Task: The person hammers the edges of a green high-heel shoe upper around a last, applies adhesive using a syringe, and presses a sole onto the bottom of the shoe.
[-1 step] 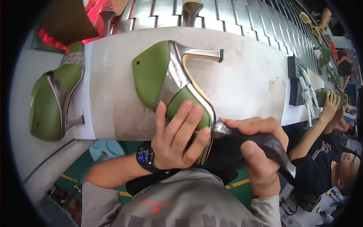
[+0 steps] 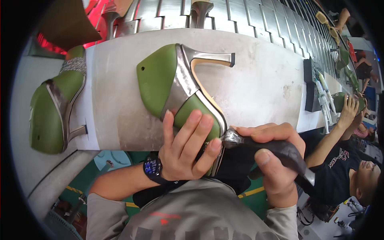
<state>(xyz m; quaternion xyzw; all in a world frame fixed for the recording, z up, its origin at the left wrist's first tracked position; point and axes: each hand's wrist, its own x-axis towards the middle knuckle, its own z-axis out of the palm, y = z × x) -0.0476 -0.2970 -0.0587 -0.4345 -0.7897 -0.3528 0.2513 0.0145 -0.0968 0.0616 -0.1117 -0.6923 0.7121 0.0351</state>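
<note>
A silver high-heeled shoe (image 2: pixel 185 82) lies on its side on a green shoe last (image 2: pixel 160 76), its heel pointing right. My left hand (image 2: pixel 186 150) grips it at the toe end, fingers spread across the green part; the tip of the toe is partly hidden beneath them. Closed around the dark handle of a shoemaker's hammer (image 2: pixel 276 151), my right hand (image 2: pixel 278 160) keeps the rounded metal head at the sole's edge, beside my left fingers. The head touches or nearly touches the edge; I cannot tell which.
Left on the pale bench (image 2: pixel 264 84) is another shoe on a green last (image 2: pixel 50 114). Beyond runs a metal slat conveyor (image 2: pixel 256 18) bearing heels. At right are a black box (image 2: pixel 313 86), syringes (image 2: pixel 323 100) and a co-worker's hand (image 2: pixel 350 110) on a green last.
The view has shifted slightly, and the bench and shoes appear a little further left. Both hands keep their holds on the shoe and hammer.
</note>
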